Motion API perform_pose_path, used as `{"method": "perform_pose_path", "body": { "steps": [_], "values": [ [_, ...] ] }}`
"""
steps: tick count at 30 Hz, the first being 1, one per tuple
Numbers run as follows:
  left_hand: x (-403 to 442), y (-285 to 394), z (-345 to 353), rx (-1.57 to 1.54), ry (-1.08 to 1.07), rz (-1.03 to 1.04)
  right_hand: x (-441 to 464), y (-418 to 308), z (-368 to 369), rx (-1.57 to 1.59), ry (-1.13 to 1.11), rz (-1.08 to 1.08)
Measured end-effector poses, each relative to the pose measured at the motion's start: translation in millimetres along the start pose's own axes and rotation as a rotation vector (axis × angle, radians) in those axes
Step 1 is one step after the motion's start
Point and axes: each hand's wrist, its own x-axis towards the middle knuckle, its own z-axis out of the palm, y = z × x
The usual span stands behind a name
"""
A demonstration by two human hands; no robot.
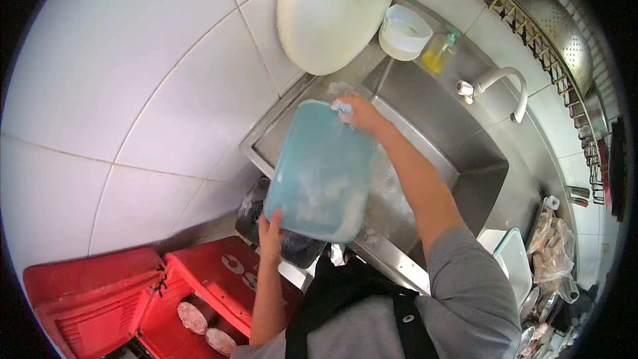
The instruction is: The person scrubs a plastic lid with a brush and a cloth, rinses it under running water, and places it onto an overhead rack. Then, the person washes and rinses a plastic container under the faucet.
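Note:
A light-blue plastic tub (322, 173), with soap suds smeared over its surface, is held tilted above the near left part of the metal sink. My left hand (270, 236) grips its lower left edge, thumb on the near face. At the upper right corner my right hand (359, 112) presses a small, pale, sudsy sponge (342, 108) against it; the sponge's exact shape is partly hidden by fingers and foam. Beneath the tub's lower left side sits a black bin (302, 250), mostly covered.
The sink basin (432, 133) has a white faucet (515, 86). Behind it stand a white container (403, 33), a soap bottle (437, 54) and a large white oval board (332, 13). A red cooler (212, 272) is lower left; a wire rack (531, 36) hangs upper right.

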Motion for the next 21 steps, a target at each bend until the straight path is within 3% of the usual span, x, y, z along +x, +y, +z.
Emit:
{"method": "perform_pose_path", "body": {
  "steps": [1, 3, 5, 8, 11, 14, 17, 20, 21],
  "values": [
    [31.0, -24.0, -14.5, 0.132, -0.127, 0.193, 3.3, 1.8, -3.8, 0.015, -0.065, -0.003],
    [48.8, 4.5, 2.5, 0.155, -0.319, 0.072, 9.6, -5.4, 0.6, 0.024, -0.181, -0.117],
    [56.8, 26.6, 30.6, 0.524, -0.212, 0.243, 11.9, -20.2, 17.6, 0.015, -0.280, -0.319],
    [55.1, 16.8, 48.7, 0.696, 0.169, 0.477, -6.2, -53.5, 45.6, 0.045, -0.203, -0.153],
    [39.7, -6.0, 52.0, 0.475, 0.292, 0.434, -17.9, -64.2, 64.6, 0.007, -0.034, -0.086],
    [38.6, -9.3, 47.5, 0.558, 0.187, 0.399, -20.1, -99.8, 79.7, -0.295, 0.129, 0.151],
    [42.6, -11.4, 47.2, 0.509, 0.159, 0.453, -45.5, -128.5, 107.8, -0.308, 0.414, -0.003],
    [43.5, -7.9, 48.7, 0.557, 0.172, 0.423, -69.3, -160.2, 131.6, -0.121, 0.218, -0.225],
    [41.9, -6.8, 49.2, 0.586, 0.176, 0.407, -66.8, -159.9, 131.7, -0.135, 0.232, -0.197]
  ]
}}
